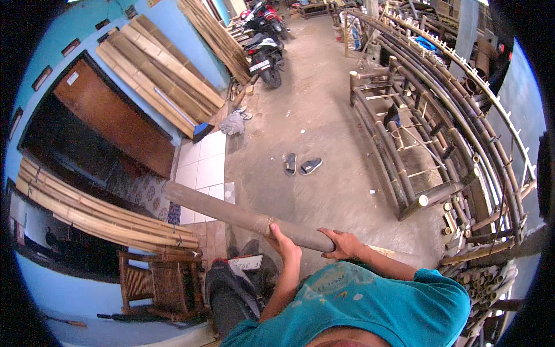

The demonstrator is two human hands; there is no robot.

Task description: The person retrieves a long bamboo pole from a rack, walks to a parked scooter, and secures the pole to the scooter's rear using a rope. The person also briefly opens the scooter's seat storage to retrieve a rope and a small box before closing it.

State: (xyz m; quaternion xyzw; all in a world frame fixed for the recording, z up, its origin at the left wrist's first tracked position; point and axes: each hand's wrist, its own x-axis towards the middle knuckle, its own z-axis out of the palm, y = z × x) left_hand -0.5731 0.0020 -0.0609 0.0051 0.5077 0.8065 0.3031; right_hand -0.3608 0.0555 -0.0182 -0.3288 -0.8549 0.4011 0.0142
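A thick grey-brown bamboo pole (222, 213) lies across in front of my body, held up in both hands. My left hand (284, 245) is closed round its underside near a node, thumb up along the side. Over the top of the pole, a short way to the right, my right hand (344, 244) grips it with the fingers wrapped down. The left end of the pole reaches over white floor tiles (196, 172) by the doorway. Beyond my right hand, its other end runs past my forearm and is partly hidden.
Two dark sandals (300, 165) lie on the concrete floor ahead. To the right stands a bamboo frame (399, 179) beside long stacked poles (462, 87). On the left are bundled bamboo strips (104, 211), a bamboo chair (165, 283) and a parked motorbike (231, 295). A blue broom (201, 132) leans by the door.
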